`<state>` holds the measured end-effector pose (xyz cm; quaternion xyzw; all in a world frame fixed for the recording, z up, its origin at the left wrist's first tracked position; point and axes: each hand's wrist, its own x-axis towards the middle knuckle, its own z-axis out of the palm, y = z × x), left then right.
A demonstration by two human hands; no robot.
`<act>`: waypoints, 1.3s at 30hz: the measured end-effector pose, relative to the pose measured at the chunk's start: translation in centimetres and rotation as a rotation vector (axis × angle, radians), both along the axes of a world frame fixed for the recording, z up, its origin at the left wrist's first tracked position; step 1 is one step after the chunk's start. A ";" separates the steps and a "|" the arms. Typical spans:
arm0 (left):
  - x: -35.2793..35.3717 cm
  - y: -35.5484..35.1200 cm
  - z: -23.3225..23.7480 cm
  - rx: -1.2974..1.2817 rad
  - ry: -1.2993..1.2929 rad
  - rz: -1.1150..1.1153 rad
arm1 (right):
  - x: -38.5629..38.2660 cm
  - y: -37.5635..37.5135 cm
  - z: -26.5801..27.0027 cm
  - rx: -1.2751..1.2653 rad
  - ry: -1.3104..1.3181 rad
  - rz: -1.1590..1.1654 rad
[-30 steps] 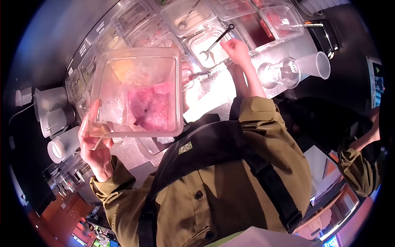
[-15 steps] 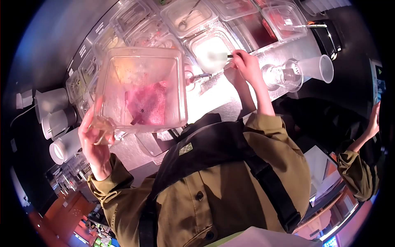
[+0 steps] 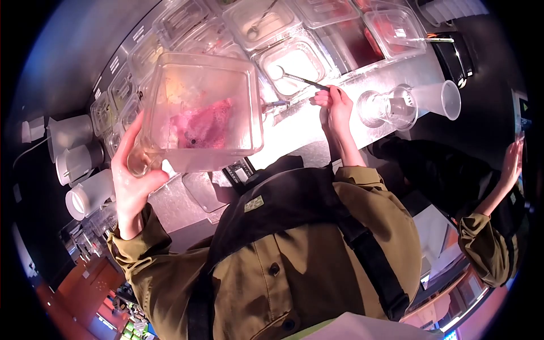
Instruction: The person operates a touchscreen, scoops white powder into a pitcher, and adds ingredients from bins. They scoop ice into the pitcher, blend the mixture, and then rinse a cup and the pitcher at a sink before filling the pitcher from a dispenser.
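Observation:
Tilted toward me in my left hand (image 3: 133, 181) is a large clear blender jug (image 3: 249, 113), its handle within my curled fingers. Pink, wet-looking contents (image 3: 207, 124) lie inside it, with a small dark round spot among them. My right hand (image 3: 338, 107) is closed on the dark handle of a long spoon (image 3: 303, 80). The spoon's small round bowl is over a clear tub (image 3: 326, 59) with bright white contents. Glare hides whether the bowl touches them.
Clear lidded containers (image 3: 263, 22) line the back of the counter, some with red contents. Clear plastic cups (image 3: 436, 97) lie to the right. White cups (image 3: 88, 195) stand at the left. A co-worker's hand (image 3: 513, 158) shows at the far right.
The spoon's bowl, a pale blur before, is now distinct and farther left over the white tub. My right hand has moved slightly lower. The jug has shifted a little up and right.

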<state>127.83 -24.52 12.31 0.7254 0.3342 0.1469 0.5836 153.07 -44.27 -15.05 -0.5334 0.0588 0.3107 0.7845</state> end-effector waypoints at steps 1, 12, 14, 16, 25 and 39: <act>0.3 -0.1 -0.2 0.051 0.035 0.015 | 0.0 -0.6 -0.5 0.007 0.110 -0.065; 1.5 -0.4 -1.1 0.280 0.284 -0.072 | -1.5 -3.1 14.1 0.169 -0.350 0.191; 1.6 -0.4 -1.6 0.321 0.210 -0.078 | -4.3 -1.2 15.8 0.131 -0.742 0.517; 1.5 -0.4 -1.3 0.302 0.246 -0.075 | -4.6 0.0 17.2 -0.008 -1.069 0.769; 1.3 0.1 -1.7 0.309 0.205 -0.072 | 0.2 -3.2 8.0 -0.077 -0.416 -0.063; 1.3 0.3 -2.1 0.388 0.213 -0.048 | -1.2 0.9 -0.3 -0.110 -0.200 0.121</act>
